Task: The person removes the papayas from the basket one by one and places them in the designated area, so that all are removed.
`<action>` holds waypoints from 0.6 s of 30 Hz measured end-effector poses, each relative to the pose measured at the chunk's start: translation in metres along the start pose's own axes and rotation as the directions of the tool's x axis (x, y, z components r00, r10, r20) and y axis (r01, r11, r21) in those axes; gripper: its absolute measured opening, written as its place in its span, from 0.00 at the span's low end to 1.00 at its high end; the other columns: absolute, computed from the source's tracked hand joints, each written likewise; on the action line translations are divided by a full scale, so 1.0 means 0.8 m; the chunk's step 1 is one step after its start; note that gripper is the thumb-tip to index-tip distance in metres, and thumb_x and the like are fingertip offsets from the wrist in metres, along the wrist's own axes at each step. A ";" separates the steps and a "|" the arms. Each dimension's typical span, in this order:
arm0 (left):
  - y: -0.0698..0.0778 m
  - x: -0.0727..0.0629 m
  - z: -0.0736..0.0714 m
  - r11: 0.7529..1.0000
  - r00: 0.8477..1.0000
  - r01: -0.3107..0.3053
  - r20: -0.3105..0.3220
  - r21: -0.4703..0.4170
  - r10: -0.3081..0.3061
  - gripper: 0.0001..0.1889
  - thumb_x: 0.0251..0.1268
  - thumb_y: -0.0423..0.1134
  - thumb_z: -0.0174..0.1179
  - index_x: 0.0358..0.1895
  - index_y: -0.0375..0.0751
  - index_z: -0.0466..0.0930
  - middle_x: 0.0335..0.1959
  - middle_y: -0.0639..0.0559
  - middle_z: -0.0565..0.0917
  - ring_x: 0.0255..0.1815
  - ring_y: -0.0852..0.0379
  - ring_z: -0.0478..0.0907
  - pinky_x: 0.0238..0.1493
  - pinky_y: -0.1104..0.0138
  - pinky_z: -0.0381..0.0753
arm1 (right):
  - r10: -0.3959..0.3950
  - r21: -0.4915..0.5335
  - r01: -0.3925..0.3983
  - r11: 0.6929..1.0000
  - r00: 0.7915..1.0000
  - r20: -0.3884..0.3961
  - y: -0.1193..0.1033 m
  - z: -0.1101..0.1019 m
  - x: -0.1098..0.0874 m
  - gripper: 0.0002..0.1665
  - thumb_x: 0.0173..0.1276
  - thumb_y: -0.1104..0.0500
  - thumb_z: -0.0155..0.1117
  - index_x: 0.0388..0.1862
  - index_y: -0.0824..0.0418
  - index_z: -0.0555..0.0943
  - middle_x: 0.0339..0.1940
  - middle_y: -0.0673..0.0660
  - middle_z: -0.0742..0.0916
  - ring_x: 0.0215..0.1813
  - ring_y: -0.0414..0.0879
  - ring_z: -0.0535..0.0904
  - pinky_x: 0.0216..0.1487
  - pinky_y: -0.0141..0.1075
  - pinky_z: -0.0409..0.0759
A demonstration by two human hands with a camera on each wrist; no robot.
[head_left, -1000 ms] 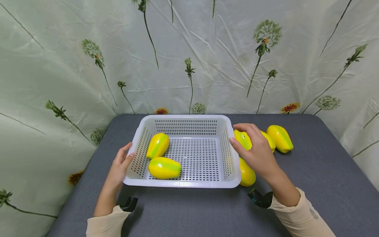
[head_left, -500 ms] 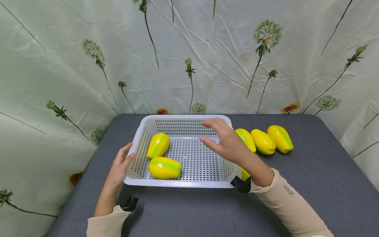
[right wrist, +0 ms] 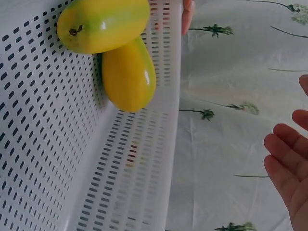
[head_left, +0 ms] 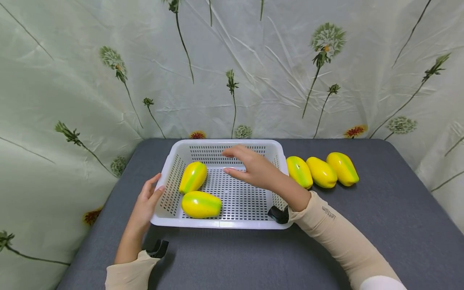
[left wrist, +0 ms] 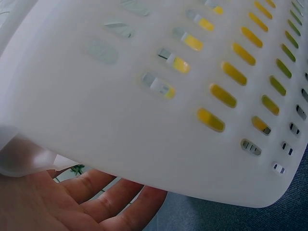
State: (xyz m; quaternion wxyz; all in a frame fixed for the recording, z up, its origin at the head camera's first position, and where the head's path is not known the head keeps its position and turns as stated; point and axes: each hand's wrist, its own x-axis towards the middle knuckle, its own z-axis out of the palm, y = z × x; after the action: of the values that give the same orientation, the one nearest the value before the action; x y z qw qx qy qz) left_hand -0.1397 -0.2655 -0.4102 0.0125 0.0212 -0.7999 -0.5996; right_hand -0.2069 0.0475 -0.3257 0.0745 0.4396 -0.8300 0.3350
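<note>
A white slotted plastic basket sits on the table with two yellow-green, papaya-like fruits in its left part: an upright one and one lying sideways. My left hand holds the basket's left rim, thumb at the top edge and fingers along the outer wall; in the left wrist view its fingers show below the rim. Over the middle of the basket hovers my right hand, fingers and thumb spread apart with nothing between them. The right wrist view shows its fingertips away from the fruit.
Three more such fruits stand in a row right of the basket: a near one, a middle one and a far one. They lie on a grey cloth-covered table. A flower-printed curtain hangs behind.
My right hand has moved left from the basket's right rim to above its middle. The front right fruit beside the basket is now hidden by the right arm. My left hand stays put.
</note>
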 end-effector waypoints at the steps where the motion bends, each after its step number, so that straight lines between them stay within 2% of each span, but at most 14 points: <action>1: 0.000 0.000 0.000 1.000 1.000 0.000 0.001 -0.003 0.000 0.30 0.69 0.48 0.44 0.69 0.45 0.46 0.60 0.34 0.63 0.50 0.34 0.69 0.33 0.52 0.78 | 0.005 0.013 -0.005 1.000 1.000 0.014 0.000 0.002 0.003 0.24 0.64 0.52 0.58 0.56 0.61 0.71 0.52 0.53 0.77 0.52 0.42 0.72 0.53 0.32 0.70; 4: 0.000 0.000 -0.001 1.000 1.000 0.003 0.008 -0.009 -0.003 0.30 0.69 0.49 0.43 0.69 0.46 0.46 0.61 0.34 0.62 0.51 0.33 0.68 0.32 0.52 0.78 | 0.019 0.070 -0.024 0.997 0.998 0.060 0.002 0.007 0.010 0.23 0.64 0.53 0.59 0.55 0.61 0.72 0.50 0.52 0.78 0.51 0.42 0.71 0.52 0.32 0.69; 7: 0.000 -0.001 0.000 1.000 1.000 0.008 0.008 -0.008 -0.008 0.30 0.69 0.48 0.43 0.69 0.45 0.46 0.62 0.34 0.61 0.51 0.34 0.68 0.32 0.52 0.79 | 0.040 0.093 -0.054 0.994 0.988 0.149 0.006 0.018 0.015 0.23 0.64 0.52 0.59 0.55 0.60 0.72 0.50 0.51 0.77 0.51 0.41 0.71 0.53 0.31 0.69; 12: 0.002 -0.001 0.001 1.000 1.000 0.011 0.007 0.000 -0.011 0.30 0.70 0.48 0.43 0.70 0.45 0.45 0.62 0.34 0.61 0.51 0.35 0.69 0.32 0.53 0.79 | 0.070 0.090 -0.105 0.990 0.944 0.324 0.016 0.041 0.023 0.24 0.65 0.51 0.57 0.57 0.59 0.70 0.53 0.51 0.77 0.53 0.43 0.71 0.54 0.33 0.69; 18: 0.000 0.001 0.000 1.000 1.000 0.009 0.005 0.007 -0.009 0.30 0.69 0.49 0.43 0.70 0.46 0.45 0.62 0.34 0.61 0.51 0.36 0.69 0.33 0.53 0.79 | 0.084 0.144 -0.158 0.977 0.904 0.419 0.021 0.062 0.030 0.24 0.62 0.53 0.60 0.57 0.58 0.71 0.50 0.50 0.78 0.51 0.46 0.72 0.52 0.39 0.71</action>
State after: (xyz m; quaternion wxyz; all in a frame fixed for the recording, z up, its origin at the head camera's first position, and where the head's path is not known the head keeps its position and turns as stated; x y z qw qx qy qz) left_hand -0.1404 -0.2656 -0.4100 0.0078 0.0233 -0.8018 -0.5971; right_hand -0.2257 0.0072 -0.3616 -0.1613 0.4523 -0.8203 0.3107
